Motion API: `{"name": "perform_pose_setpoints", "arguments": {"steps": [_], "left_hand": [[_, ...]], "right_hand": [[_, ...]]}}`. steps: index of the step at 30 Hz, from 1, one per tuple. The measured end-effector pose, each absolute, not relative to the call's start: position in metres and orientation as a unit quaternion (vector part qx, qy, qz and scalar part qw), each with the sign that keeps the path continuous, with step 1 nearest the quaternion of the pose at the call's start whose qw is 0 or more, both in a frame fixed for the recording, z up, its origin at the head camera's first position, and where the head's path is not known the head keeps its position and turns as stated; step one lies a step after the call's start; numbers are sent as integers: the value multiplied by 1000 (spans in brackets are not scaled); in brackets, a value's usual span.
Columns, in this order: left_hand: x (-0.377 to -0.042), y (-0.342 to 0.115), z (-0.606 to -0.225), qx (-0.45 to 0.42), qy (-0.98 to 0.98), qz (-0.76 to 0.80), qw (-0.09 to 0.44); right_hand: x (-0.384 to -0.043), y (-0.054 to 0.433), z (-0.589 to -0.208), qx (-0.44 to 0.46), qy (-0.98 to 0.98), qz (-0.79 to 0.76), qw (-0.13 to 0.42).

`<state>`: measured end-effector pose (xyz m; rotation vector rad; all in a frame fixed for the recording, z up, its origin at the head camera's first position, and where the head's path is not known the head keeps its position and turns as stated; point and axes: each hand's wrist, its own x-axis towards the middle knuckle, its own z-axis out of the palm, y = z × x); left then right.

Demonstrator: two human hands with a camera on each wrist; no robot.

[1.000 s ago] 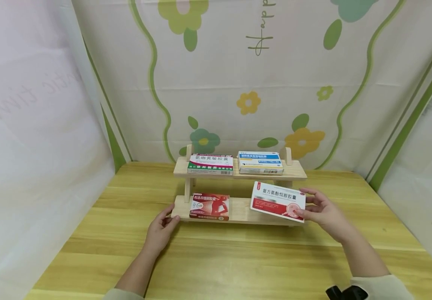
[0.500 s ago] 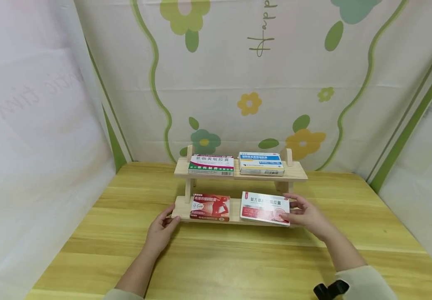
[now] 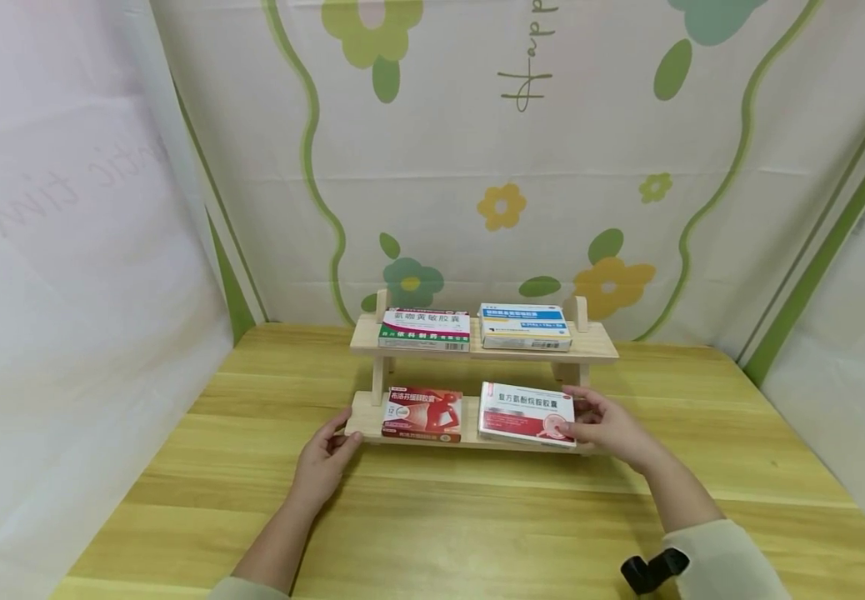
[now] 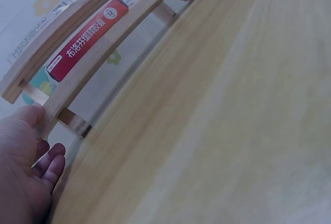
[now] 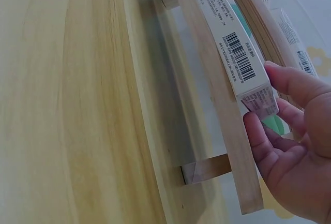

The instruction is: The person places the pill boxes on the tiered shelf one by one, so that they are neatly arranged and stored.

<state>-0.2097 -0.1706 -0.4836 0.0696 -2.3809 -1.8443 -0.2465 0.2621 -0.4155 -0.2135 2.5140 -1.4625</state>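
My right hand holds a white-and-red medicine box by its right end, thumb at the front corner and fingers at the side. The box lies slightly askew on the lower tier of a small two-tier wooden shelf; its barcode edge faces the right wrist view. My left hand grips the left end of that lower tier, and the left wrist view shows the thumb against the board with fingers curled below. A red medicine box lies on the same tier, left of the white-and-red one.
On the upper tier lie a white-and-green medicine box at left and a blue-and-white one at right. The shelf stands on a wood-grain table, with a flower-print cloth behind and pale cloth at both sides.
My right hand has brought the white-and-red box left and down from the shelf's right front onto the lower tier, then a touch further left. My left hand stays on the shelf end.
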Motion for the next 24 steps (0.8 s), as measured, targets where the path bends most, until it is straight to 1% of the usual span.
{"name": "perform_pose_setpoints", "arguments": {"steps": [6, 14, 24], "left_hand": [[-210, -171, -484, 19, -790, -608, 68], [-210, -171, -484, 19, -788, -612, 63], [-209, -171, -484, 19, -789, -610, 66]], "right_hand": [[-249, 262, -414, -73, 870, -473, 121], [-249, 260, -414, -82, 867, -477, 122], [-247, 258, -416, -54, 874, -469, 116]]}}
